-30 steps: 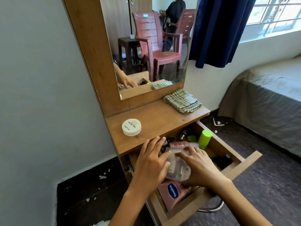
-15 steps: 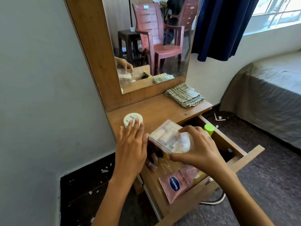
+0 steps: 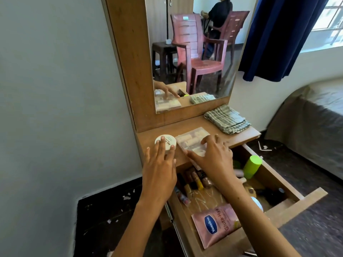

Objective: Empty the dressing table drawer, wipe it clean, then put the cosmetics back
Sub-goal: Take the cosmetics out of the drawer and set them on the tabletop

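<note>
Clear plastic case sits on dresser top, mid-frame, right hand curled over its near edge. Left hand fingers straight, resting on white jar. Drawer, lower right, still full. Risk: case overhangs the edge; a careless release could tip it back into the drawer.

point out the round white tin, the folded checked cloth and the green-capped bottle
round white tin (image 3: 169, 140): head view, on its printed lid
folded checked cloth (image 3: 225, 118): head view, middle of the top fold
green-capped bottle (image 3: 252, 165): head view, on the green cap
</note>
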Motion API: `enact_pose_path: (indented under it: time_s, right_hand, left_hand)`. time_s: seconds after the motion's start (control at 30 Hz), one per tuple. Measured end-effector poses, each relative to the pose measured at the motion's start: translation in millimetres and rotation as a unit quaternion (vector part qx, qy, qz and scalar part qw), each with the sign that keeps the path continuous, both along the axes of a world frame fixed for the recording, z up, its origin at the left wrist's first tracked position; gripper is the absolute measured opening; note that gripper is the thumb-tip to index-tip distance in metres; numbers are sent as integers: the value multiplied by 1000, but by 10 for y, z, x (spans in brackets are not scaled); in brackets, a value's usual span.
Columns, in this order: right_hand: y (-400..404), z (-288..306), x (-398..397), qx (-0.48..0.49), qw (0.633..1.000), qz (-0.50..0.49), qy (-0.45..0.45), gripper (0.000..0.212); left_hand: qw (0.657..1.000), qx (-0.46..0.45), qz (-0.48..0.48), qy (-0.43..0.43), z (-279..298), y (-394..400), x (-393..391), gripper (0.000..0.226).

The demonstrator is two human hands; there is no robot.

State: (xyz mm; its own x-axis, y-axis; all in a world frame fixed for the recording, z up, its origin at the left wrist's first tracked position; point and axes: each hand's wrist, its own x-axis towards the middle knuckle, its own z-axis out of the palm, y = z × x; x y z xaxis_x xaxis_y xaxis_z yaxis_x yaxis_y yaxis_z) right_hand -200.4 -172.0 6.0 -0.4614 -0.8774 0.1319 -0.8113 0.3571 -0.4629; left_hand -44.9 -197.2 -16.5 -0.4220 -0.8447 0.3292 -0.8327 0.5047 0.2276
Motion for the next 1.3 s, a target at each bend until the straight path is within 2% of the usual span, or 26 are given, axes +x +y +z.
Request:
enact_pose_path:
  time_s: [0.1,0.33,0.87,0.97,1.07,1.17,1.23,1.3]
  right_hand:
    - [22,-31,-47,5,999,34,5,51]
    - [65,-98,-93,46,992,100,62,55]
    - [-361,-151,138,47,993,55,89,56]
    - [-320,-117,121,13,997,68,44,53]
    - [-111,-119,73,-106,990,90,-4,42]
    - [251,-172,-28,-223,965,130,-53,24]
    - [471,-232,-109,-217,963,153,-35,12]
    - [608,-328,-185,-155,975,159,-11,8]
  left_hand:
    - [1000,17,25,-4,-19,32,-9,50]
    - [999,33,11,8,-61,-12,26,51]
    - [999,40,-2,-11,-70,-196,51,50]
    - [999,49,-3,-1,-42,-177,71,51]
    - [999,26,-30,27,-1,-64,109,54]
    - [991,-20,-75,108,11,173,127,50]
    - [982,-43,-103,150,-33,339,117,39]
    - [981,-26,-126,145,-88,456,83,28]
